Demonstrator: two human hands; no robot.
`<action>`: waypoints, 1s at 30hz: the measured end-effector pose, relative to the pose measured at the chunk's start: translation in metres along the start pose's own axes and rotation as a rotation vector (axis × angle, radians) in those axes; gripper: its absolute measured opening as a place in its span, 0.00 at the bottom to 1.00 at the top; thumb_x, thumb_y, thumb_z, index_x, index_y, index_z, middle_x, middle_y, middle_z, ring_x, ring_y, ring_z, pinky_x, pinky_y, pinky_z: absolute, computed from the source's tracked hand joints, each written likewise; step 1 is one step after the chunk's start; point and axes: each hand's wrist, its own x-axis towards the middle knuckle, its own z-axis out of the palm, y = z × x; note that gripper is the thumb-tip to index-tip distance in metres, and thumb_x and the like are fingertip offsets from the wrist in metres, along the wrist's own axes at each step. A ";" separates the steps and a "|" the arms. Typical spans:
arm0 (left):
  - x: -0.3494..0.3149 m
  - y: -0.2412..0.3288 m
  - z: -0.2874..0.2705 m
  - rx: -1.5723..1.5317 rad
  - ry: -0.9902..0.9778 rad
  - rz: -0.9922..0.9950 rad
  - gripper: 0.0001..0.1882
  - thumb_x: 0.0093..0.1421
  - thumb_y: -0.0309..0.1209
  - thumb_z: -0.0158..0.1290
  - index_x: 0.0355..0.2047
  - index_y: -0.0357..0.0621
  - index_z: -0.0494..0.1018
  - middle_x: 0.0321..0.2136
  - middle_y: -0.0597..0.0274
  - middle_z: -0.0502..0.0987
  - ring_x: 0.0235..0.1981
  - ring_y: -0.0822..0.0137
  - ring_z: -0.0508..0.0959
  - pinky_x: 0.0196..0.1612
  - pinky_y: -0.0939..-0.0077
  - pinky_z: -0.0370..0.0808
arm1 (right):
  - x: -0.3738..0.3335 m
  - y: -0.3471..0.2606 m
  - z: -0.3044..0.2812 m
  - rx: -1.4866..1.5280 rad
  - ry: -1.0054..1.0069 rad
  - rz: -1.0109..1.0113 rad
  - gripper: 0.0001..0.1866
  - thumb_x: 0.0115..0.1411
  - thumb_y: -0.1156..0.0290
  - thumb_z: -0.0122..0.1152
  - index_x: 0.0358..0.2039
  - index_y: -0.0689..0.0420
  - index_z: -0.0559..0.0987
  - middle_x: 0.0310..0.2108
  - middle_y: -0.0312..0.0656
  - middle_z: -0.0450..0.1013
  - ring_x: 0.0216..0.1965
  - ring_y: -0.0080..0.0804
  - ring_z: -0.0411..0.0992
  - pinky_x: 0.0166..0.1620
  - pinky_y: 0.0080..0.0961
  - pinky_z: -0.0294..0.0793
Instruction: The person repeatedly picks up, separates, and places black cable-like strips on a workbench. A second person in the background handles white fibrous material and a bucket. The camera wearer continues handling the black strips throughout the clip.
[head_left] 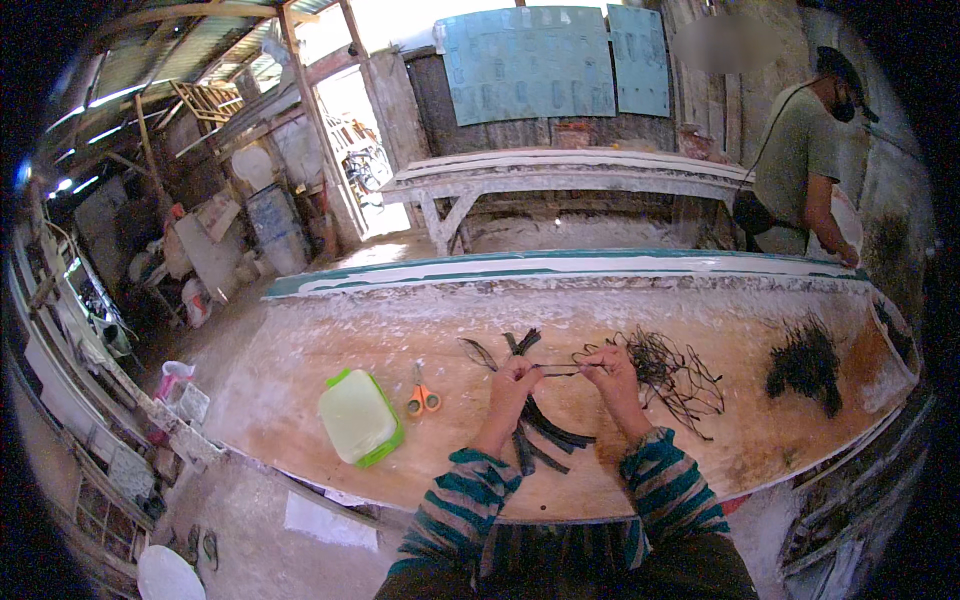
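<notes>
A thin black cord [558, 372] is stretched between my two hands above the wooden table. My left hand [512, 384] pinches one end of it, and my right hand [612, 374] pinches the other, its fingers closed. Beneath and around my left hand lie several flat black strips [552, 432], some poking out beyond the fingers. A loose tangle of black cords [672, 372] spreads beside my right hand. Orange-handled scissors [424, 400] lie left of my left hand, and farther left sits a translucent box with bright green edges [358, 418].
A dark fibrous heap [805, 368] lies at the table's right. Along the far edge of the table [270, 400] runs a long green-and-white strip [560, 266]. A person [800, 160] stands at the far right, touching its end. Behind is a white-topped bench [560, 172].
</notes>
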 end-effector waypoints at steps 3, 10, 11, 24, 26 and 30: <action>0.004 0.005 -0.002 -0.014 0.176 -0.031 0.05 0.51 0.26 0.54 0.22 0.43 0.68 0.16 0.73 0.65 0.18 0.81 0.63 0.21 0.87 0.59 | -0.003 0.001 0.000 -0.017 -0.177 -0.009 0.06 0.48 0.71 0.62 0.28 0.58 0.78 0.37 0.39 0.65 0.42 0.31 0.64 0.45 0.24 0.63; 0.010 0.000 -0.012 0.064 0.321 0.064 0.06 0.50 0.28 0.57 0.25 0.42 0.71 0.19 0.71 0.70 0.19 0.81 0.65 0.21 0.88 0.61 | -0.022 -0.038 0.018 0.277 -0.654 0.050 0.10 0.52 0.69 0.60 0.34 0.58 0.78 0.46 0.39 0.63 0.44 0.32 0.65 0.51 0.26 0.62; 0.010 -0.001 -0.012 0.089 0.310 0.066 0.06 0.50 0.29 0.57 0.25 0.42 0.71 0.19 0.70 0.71 0.19 0.81 0.66 0.21 0.88 0.61 | -0.022 -0.037 0.019 0.245 -0.665 -0.014 0.10 0.52 0.68 0.60 0.34 0.58 0.79 0.45 0.40 0.64 0.45 0.32 0.65 0.51 0.25 0.62; 0.005 -0.010 -0.001 0.087 0.075 -0.029 0.04 0.52 0.24 0.54 0.28 0.37 0.73 0.22 0.68 0.74 0.24 0.78 0.70 0.28 0.85 0.66 | -0.019 -0.025 0.013 0.209 -0.561 -0.006 0.08 0.47 0.69 0.64 0.28 0.58 0.78 0.29 0.36 0.73 0.34 0.26 0.69 0.40 0.23 0.67; 0.009 -0.020 -0.004 0.074 0.024 0.000 0.04 0.52 0.24 0.53 0.29 0.37 0.73 0.22 0.67 0.74 0.25 0.78 0.71 0.29 0.86 0.66 | -0.018 -0.027 0.013 0.226 -0.554 0.086 0.07 0.47 0.72 0.63 0.26 0.58 0.76 0.28 0.35 0.71 0.32 0.23 0.68 0.40 0.21 0.67; 0.008 -0.021 -0.002 0.043 -0.064 0.060 0.05 0.52 0.24 0.54 0.30 0.37 0.73 0.22 0.68 0.73 0.25 0.78 0.70 0.29 0.85 0.66 | -0.015 -0.032 0.012 0.186 -0.453 0.112 0.06 0.47 0.78 0.62 0.23 0.60 0.72 0.25 0.31 0.68 0.29 0.18 0.66 0.39 0.18 0.67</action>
